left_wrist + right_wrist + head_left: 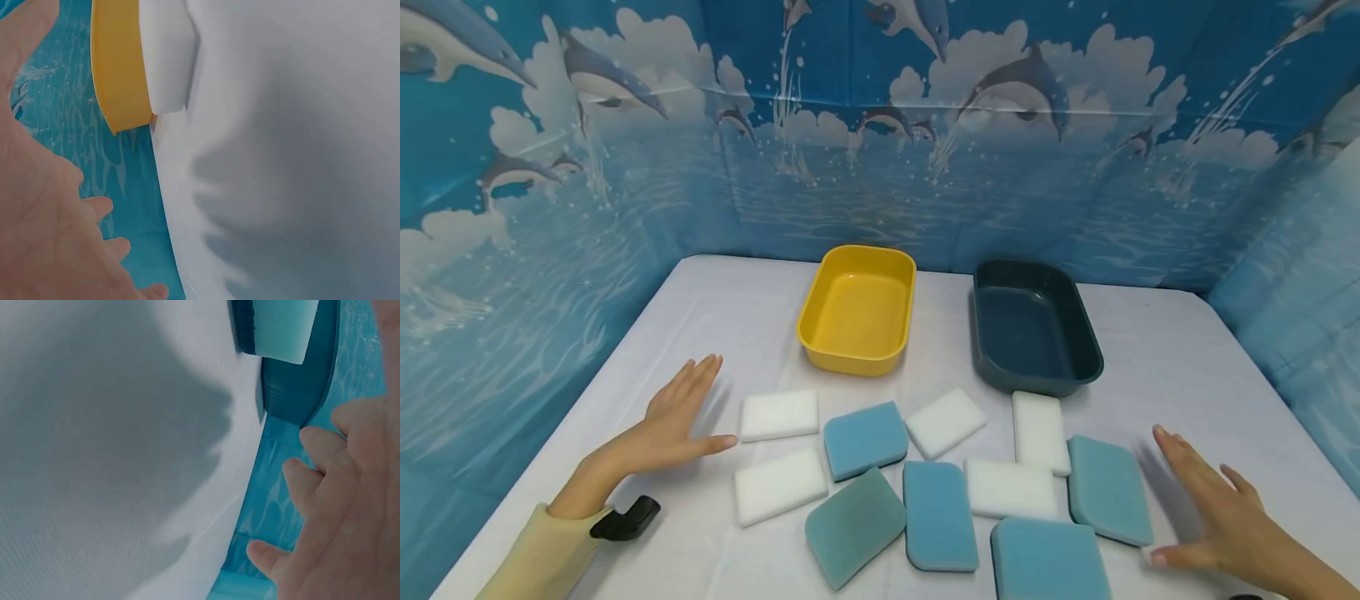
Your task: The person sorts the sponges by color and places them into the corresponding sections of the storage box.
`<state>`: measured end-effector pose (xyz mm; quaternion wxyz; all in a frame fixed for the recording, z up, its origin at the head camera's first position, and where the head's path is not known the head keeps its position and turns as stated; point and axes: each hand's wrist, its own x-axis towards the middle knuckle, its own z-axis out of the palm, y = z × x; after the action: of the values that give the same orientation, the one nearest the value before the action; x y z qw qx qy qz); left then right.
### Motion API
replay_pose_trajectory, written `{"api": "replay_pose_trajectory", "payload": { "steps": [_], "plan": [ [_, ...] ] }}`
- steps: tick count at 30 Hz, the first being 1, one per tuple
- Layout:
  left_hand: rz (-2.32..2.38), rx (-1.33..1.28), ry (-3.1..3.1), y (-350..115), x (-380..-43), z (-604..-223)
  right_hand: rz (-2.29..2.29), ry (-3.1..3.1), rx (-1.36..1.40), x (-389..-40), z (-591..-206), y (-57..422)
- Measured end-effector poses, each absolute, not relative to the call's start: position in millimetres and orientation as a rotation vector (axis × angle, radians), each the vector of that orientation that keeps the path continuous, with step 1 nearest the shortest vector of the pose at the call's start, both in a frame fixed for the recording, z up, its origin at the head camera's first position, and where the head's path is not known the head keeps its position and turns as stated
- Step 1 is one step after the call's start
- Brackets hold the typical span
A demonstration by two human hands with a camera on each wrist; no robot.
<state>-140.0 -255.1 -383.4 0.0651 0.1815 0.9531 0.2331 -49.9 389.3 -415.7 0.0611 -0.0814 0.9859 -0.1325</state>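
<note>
While the left hand [666, 427] is hovering near the left edge of the table [700, 550], the right hand [1228, 529] is hovering rightward of a teal sponge [1108, 489], both thumbs spread from extended fingers.

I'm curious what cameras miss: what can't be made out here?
- Head view: near end of the nearest blue sponge, cut by the bottom edge.
- Left wrist view: inside of the yellow tray, hidden by its wall.
- Right wrist view: part of the dark tray, behind a teal sponge.

The left hand [670, 421], thumb spread, hovers near the left edge of the table [1150, 350]; the right hand [1221, 517], apparently relaxed, near the right edge.
</note>
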Motion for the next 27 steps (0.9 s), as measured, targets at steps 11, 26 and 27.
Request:
{"api": "replay_pose_trajectory", "payload": {
  "steps": [11,26,27],
  "plan": [
    [1.005,0.486,2.675,-241,-167,-370,-0.455,2.980,-0.315,-50,-415,385],
    [1.273,0.252,2.499,-228,-199,-354,-0.550,3.058,-0.547,-57,-412,378],
    [1.300,0.244,2.484,-227,-201,-354,-0.545,3.055,-0.548,-57,-412,378]
  ]
}}
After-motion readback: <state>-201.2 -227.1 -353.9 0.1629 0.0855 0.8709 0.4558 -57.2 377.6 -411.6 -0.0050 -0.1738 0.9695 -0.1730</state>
